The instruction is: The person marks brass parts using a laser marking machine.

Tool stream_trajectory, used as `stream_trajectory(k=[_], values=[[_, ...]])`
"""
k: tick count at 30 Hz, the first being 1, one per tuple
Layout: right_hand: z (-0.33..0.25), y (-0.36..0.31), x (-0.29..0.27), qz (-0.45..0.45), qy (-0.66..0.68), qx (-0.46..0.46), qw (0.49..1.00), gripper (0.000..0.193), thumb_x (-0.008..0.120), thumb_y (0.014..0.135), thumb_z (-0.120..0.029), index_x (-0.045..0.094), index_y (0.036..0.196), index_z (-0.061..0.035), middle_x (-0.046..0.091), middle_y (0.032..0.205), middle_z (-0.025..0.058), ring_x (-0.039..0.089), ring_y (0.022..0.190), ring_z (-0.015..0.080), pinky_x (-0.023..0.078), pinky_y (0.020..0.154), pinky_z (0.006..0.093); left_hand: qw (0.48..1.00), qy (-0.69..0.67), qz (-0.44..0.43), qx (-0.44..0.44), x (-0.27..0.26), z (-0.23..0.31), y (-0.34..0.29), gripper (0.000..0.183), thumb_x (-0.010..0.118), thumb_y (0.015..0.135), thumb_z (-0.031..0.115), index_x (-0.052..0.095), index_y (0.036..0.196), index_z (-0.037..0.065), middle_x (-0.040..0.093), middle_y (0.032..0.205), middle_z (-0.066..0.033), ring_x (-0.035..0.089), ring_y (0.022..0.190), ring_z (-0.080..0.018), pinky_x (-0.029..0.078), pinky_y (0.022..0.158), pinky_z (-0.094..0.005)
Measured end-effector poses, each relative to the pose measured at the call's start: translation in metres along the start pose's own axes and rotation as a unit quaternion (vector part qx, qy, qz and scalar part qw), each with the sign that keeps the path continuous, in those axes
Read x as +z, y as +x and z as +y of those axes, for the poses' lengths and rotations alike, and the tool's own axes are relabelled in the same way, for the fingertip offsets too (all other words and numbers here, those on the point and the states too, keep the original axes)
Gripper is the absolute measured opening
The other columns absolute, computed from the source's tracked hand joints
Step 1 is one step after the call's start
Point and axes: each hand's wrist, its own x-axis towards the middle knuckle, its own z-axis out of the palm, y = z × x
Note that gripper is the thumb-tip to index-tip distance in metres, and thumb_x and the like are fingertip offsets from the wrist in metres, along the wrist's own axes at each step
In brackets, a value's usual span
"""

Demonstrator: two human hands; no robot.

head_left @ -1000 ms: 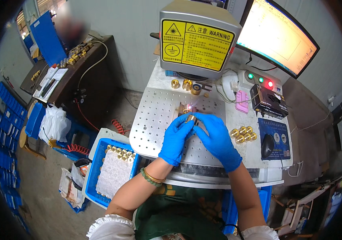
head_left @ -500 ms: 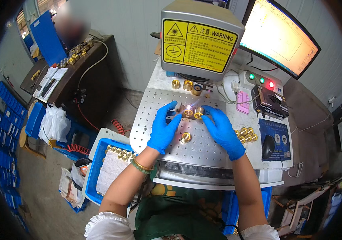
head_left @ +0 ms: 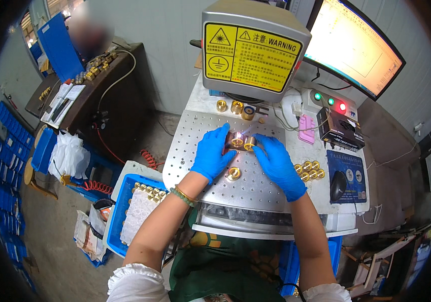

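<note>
Two brass threaded fittings stand side by side in a small dark fixture on the perforated metal plate [head_left: 200, 131]. A bright pinkish glow lights the left fitting [head_left: 237, 140]. My left hand [head_left: 211, 155], in a blue glove, is beside the fixture, thumb and forefinger apart; whether they touch it is hard to see. Gloved in blue too, my right hand [head_left: 280, 168] has its thumb and forefinger on either side of the right fitting [head_left: 250, 143]. Nearer me, a loose brass fitting [head_left: 234, 173] stands on the plate between my hands.
A grey machine head [head_left: 253, 48] with a yellow warning label overhangs the plate. Several brass fittings [head_left: 309, 171] sit right of my right hand, near a black mouse [head_left: 338, 186]. At left is a blue bin [head_left: 116, 221] with fittings and paper. A monitor [head_left: 356, 45] stands far right.
My left hand has moved right and closer to the left fitting. The glow on that fitting has changed from white to pinkish. My right hand stays at the right fitting.
</note>
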Motion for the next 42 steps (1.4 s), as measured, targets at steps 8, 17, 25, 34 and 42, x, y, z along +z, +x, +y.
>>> stream_trajectory(k=[8, 17, 25, 34, 42], values=[[0.006, 0.002, 0.006, 0.002, -0.016, -0.006, 1.000, 0.031, 0.059, 0.087, -0.017, 0.058, 0.113, -0.0010, 0.063, 0.096, 0.0204, 0.059, 0.089, 0.0382, 0.047, 0.078, 0.0457, 1.000, 0.018, 0.002, 0.005, 0.002, 0.004, 0.003, 0.075, 0.076, 0.072, 0.022, 0.040, 0.136, 0.003, 0.056, 0.114, -0.0175, 0.053, 0.103, -0.0364, 0.044, 0.090, -0.0435], [0.014, 0.004, 0.007, 0.011, -0.009, -0.006, 1.000, 0.029, 0.059, 0.088, -0.018, 0.059, 0.111, -0.0004, 0.064, 0.098, 0.0202, 0.060, 0.090, 0.0385, 0.047, 0.079, 0.0458, 1.000, 0.016, 0.009, 0.025, 0.007, 0.004, 0.015, 0.075, 0.076, 0.072, 0.025, 0.042, 0.136, 0.005, 0.056, 0.118, -0.0169, 0.053, 0.105, -0.0360, 0.044, 0.091, -0.0445], [0.017, 0.009, 0.013, 0.005, -0.036, 0.004, 0.999, 0.030, 0.061, 0.087, -0.018, 0.059, 0.111, -0.0012, 0.064, 0.099, 0.0189, 0.060, 0.091, 0.0369, 0.047, 0.080, 0.0455, 0.999, -0.025, 0.015, 0.023, 0.007, 0.007, 0.022, 0.058, 0.078, 0.071, 0.024, 0.057, 0.121, 0.005, 0.059, 0.113, -0.0187, 0.053, 0.105, -0.0382, 0.043, 0.093, -0.0443], [0.019, 0.026, 0.038, -0.045, -0.061, -0.013, 0.997, 0.031, 0.057, 0.089, -0.017, 0.056, 0.117, -0.0039, 0.061, 0.111, 0.0192, 0.056, 0.105, 0.0372, 0.045, 0.090, 0.0442, 0.894, -0.371, 0.064, -0.243, -0.022, 0.019, -0.046, 0.035, 0.074, 0.080, 0.015, 0.061, 0.111, 0.007, 0.062, 0.100, -0.0063, 0.060, 0.085, -0.0131, 0.050, 0.074, -0.0267], [0.005, 0.002, 0.009, 0.009, 0.012, -0.032, 0.999, 0.039, 0.057, 0.088, -0.014, 0.053, 0.125, -0.0041, 0.059, 0.117, 0.0206, 0.057, 0.108, 0.0361, 0.045, 0.092, 0.0415, 0.979, -0.179, 0.073, -0.067, -0.020, 0.042, -0.075, 0.040, 0.068, 0.076, 0.005, 0.060, 0.115, 0.008, 0.062, 0.102, -0.0131, 0.058, 0.095, -0.0294, 0.047, 0.083, -0.0369]])
